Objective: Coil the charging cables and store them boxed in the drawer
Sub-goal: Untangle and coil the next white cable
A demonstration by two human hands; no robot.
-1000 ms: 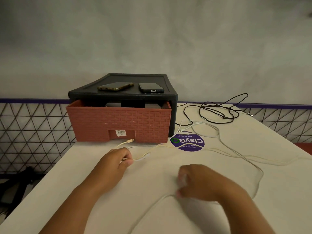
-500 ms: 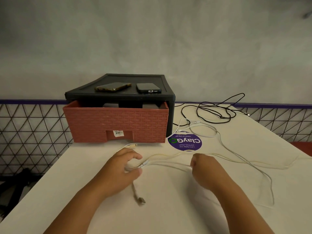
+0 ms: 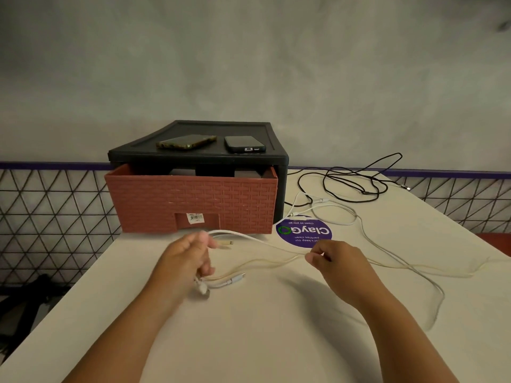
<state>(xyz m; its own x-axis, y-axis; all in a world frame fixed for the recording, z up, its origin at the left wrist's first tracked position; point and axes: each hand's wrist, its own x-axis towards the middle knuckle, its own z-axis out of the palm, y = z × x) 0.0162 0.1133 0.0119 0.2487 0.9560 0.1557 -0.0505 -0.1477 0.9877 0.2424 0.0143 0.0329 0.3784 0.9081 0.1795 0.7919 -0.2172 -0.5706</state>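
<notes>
Above the tabletop [image 3: 249, 333], your left grip [image 3: 184, 261] clamps the gathered cable [image 3: 249, 237] loops and your right grip [image 3: 338, 261] pinches the strand taut, likely to feed the next coil.

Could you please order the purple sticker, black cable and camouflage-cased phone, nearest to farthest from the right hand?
1. Purple sticker, just beyond the right hand.
2. Black cable, back right.
3. Camouflage-cased phone, atop the drawer unit.

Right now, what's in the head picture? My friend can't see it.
The left hand grips loops of a white cable while the right hand pinches a strand, above a table. Behind stands a black case with two phones on top and its red drawer partly open; a black cable lies beside it.
</notes>
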